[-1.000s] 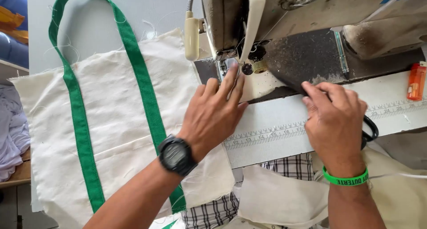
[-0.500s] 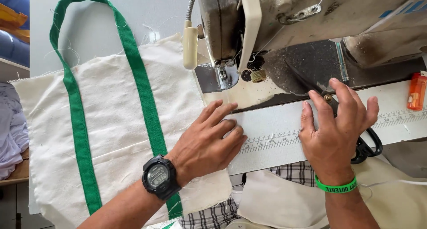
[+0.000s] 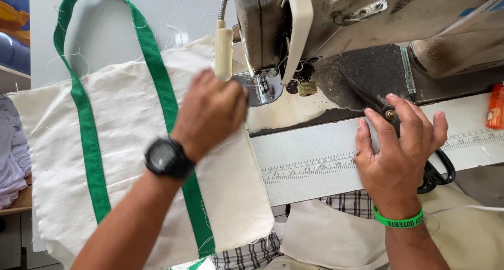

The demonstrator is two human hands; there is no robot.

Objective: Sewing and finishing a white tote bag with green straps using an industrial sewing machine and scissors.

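Note:
A cream cloth bag (image 3: 126, 128) with a green strap (image 3: 157, 70) lies flat on the table to the left of the grey sewing machine (image 3: 367, 23). My left hand (image 3: 210, 112), blurred and with a black watch on the wrist, sits curled on the bag's upper right corner, just left of the presser foot (image 3: 262, 83). My right hand (image 3: 399, 154), with a green wristband, lies fingers apart on black scissors (image 3: 438, 175). The blades (image 3: 367, 97) point up-left over the machine bed.
A measuring scale (image 3: 310, 165) runs along the white table front. A cream lamp head (image 3: 223, 52) hangs by the needle. An orange object (image 3: 495, 107) lies at the far right. Pale folded cloth (image 3: 10, 154) is stacked at the left edge, and cream fabric (image 3: 325, 238) lies below the table.
My left hand has moved left and up, away from the needle, and the bag has slid left with it. My right hand has shifted slightly right over the scissors and spread its fingers.

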